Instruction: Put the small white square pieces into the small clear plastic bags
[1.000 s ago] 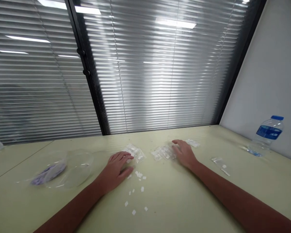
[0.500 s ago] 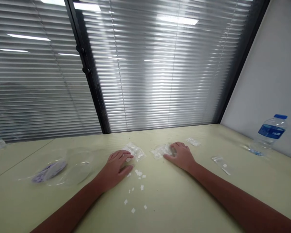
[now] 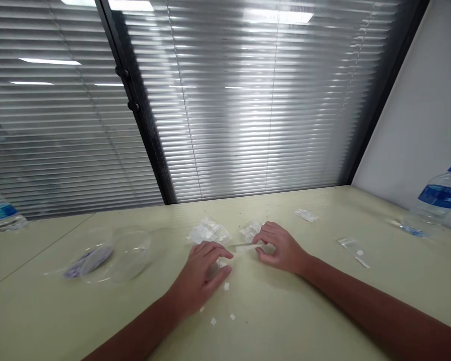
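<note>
My right hand [image 3: 280, 246] pinches the edge of a small clear plastic bag [image 3: 242, 247] between thumb and fingers. The bag is seen almost edge-on and stretches left, just above the table. My left hand [image 3: 206, 271] hovers by the bag's left end, thumb and fingers apart with a gap between them. Under and in front of it lie small white paper pieces [image 3: 214, 321], some hidden by the hand. Behind my left hand is a pile of clear plastic bags [image 3: 209, 230]. Another clear bag [image 3: 251, 229] lies behind my right fingers.
At the left sit round clear plastic pieces [image 3: 131, 253] and a purple item [image 3: 88, 260]. On the right lie a flat clear bag [image 3: 354, 251] and a smaller one [image 3: 306, 215]. Water bottles stand at the far right [image 3: 441, 195] and far left [image 3: 2, 213]. Window blinds [image 3: 225, 100] rise behind the table.
My right hand has taken a small clear bag from the right-hand bags and drawn it nearer. My left hand has moved right, off the left pile and over the paper pieces. The view has shifted slightly.
</note>
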Demonstrator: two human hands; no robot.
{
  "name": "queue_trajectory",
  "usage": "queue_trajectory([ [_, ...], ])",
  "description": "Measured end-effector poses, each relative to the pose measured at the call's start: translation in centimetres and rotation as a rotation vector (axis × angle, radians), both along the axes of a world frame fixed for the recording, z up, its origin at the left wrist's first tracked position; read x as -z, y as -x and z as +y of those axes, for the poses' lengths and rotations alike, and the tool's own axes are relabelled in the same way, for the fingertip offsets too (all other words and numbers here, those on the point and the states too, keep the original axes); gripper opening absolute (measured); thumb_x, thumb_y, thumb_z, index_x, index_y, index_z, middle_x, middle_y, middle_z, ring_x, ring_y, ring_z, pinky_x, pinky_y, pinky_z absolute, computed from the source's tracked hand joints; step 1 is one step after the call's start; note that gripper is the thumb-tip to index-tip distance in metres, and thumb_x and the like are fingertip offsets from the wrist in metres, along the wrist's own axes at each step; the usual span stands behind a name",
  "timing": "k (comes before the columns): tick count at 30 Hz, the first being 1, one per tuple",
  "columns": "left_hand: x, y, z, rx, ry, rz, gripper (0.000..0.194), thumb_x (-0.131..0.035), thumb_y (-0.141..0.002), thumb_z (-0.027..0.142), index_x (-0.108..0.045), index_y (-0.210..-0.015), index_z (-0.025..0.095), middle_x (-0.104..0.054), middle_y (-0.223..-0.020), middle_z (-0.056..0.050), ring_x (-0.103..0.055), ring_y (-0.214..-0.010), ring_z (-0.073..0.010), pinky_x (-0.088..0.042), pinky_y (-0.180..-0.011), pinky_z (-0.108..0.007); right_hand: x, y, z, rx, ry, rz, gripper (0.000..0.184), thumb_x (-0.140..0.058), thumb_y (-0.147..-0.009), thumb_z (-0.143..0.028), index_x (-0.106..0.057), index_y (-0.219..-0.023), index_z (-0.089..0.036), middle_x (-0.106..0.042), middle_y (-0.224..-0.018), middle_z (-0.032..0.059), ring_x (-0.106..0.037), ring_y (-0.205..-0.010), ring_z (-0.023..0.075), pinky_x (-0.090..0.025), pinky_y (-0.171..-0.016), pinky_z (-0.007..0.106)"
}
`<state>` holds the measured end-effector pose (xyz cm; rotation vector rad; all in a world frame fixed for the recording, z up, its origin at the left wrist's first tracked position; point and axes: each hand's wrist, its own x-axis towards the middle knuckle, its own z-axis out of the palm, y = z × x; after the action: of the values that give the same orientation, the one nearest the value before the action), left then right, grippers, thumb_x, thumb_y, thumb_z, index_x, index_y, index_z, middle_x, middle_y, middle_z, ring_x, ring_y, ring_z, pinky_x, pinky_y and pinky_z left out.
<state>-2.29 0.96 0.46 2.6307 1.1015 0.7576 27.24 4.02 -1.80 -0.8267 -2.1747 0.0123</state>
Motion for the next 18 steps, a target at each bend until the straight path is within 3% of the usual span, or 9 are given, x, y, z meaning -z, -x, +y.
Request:
queue_trajectory([
  [4,-0.4,-0.9,-1.2,0.066,0.041,0.02,0.019,-0.06,-0.1,0.029,-0.066,-0.117,0.029,-0.069,-0.119,-0.003,-0.061,-0.114,-0.0234,-0.043,-0.104,-0.042,0.1,0.8,-0.5,-0.043,0.193,0.12,0.012,-0.06,-0.088,-0.015,-0.069,-0.084,-0.023,-0.061,-0.076,0.0018,-0.056,-0.078,0.0192,-0.043,-0.076,0.034],
  [8,-0.3,-0.3,-1.0,0.011,0.027,-0.041,0.028,-0.058,-0.1,0.027,-0.06,-0.128,0.03,-0.065,-0.128,-0.005,-0.058,-0.123,-0.0247,-0.043,-0.11,-0.043,0.2,1.4,-0.8,0.036,0.605,0.443,0.016,-0.061,-0.094,-0.029,-0.072,-0.086,-0.022,-0.062,-0.079,0.001,-0.057,-0.078,0.0182,-0.042,-0.071,0.031],
  [11,-0.1,0.0,-0.7,-0.029,0.007,-0.136,0.031,-0.059,-0.099,0.028,-0.056,-0.13,0.028,-0.062,-0.132,-0.007,-0.055,-0.127,-0.0254,-0.045,-0.11,-0.042,0.5,2.1,-1.0,0.006,0.832,0.614,0.021,-0.064,-0.093,-0.037,-0.072,-0.081,-0.021,-0.061,-0.076,-0.0008,-0.054,-0.074,0.0161,-0.04,-0.07,0.029],
  [18,-0.4,-0.2,-0.9,-0.031,0.13,-0.181,0.021,-0.056,-0.1,0.028,-0.059,-0.121,0.028,-0.064,-0.122,-0.005,-0.058,-0.118,-0.0237,-0.05,-0.102,-0.039,0.7,2.9,-1.6,-0.059,0.925,0.674,0.026,-0.069,-0.091,-0.044,-0.073,-0.083,-0.019,-0.062,-0.076,-0.0008,-0.053,-0.073,0.0151,-0.04,-0.069,0.027],
])
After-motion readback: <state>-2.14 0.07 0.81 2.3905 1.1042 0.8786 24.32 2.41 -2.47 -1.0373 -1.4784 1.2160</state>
